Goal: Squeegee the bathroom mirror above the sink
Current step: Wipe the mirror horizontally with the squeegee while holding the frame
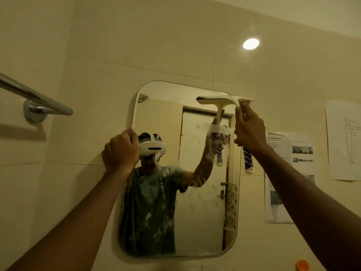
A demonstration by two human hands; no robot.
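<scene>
Two hands up at the mirror [175,192], both closed on something. Left hand [119,151] curled round the mirror's left edge, about a third of the way down, steadying it. Right hand [249,132] wrapped on the squeegee [237,99] handle, blue-and-white grip end hanging out below the fist. Blade set at the top right corner, long axis roughly level along the top edge, right tip overhanging onto the wall tile. Handle dropping from the blade toward the right hand, so blade sits just above that hand and well apart from the left.

Soapy streaks and smears across the lower and middle glass, thickest in the centre; upper band looks clearer. Judged early in a pass, most of the glass yet to be wiped.

Next pull likely straight down the right strip, blade kept level. Risk: overhanging tip rides the wall and lifts the rubber off the glass.

Towel rail [37,98] at left, papers [291,173] on wall at right, both clear of the stroke.
</scene>
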